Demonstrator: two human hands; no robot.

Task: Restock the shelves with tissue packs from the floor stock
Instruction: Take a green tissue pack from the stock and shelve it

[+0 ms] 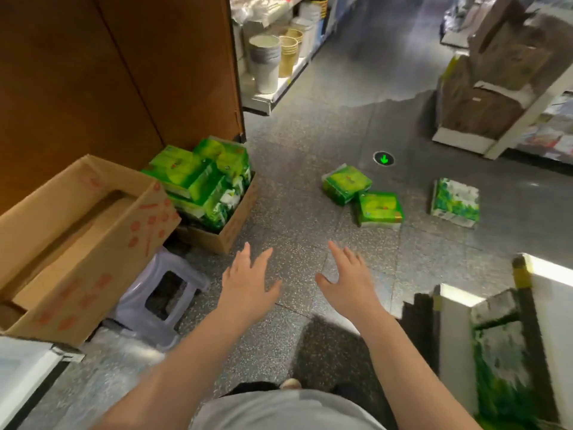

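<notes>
Hands are both extended forward, palms down, above the speckled grey floor (297, 193). My left hand (246, 285) has its fingers (245, 252) straight and spread wide, holding nothing. My right hand (347, 282) matches it: fingers straight and splayed, thumb out to the side, nothing in its grasp.

Landmark for all positions: the round green arrow marker (384, 158) set in the floor.

Just below that marker lie two bright green tissue packs (362, 197), flat on the floor and touching at one corner. To the right of these, apart from them, lies one white-and-green printed tissue pack (455, 202), also flat on the floor. All three lie beyond my fingertips, not touched.

Far left of the marker, an open brown cardboard box (221, 234) stands on the floor against a brown wooden panel (124, 72), heaped with further bright green tissue packs (201, 178). Nearer to me on that side, a larger brown cardboard carton with red print (71, 243) rests tilted over a pale plastic stool (161, 293).

Above and left of the marker, a white shelf unit (279, 88) carries stacked paper cups (266, 62). To the upper right of the marker, a second shelf (465, 141) holds brown packaged goods (496, 88).
</notes>
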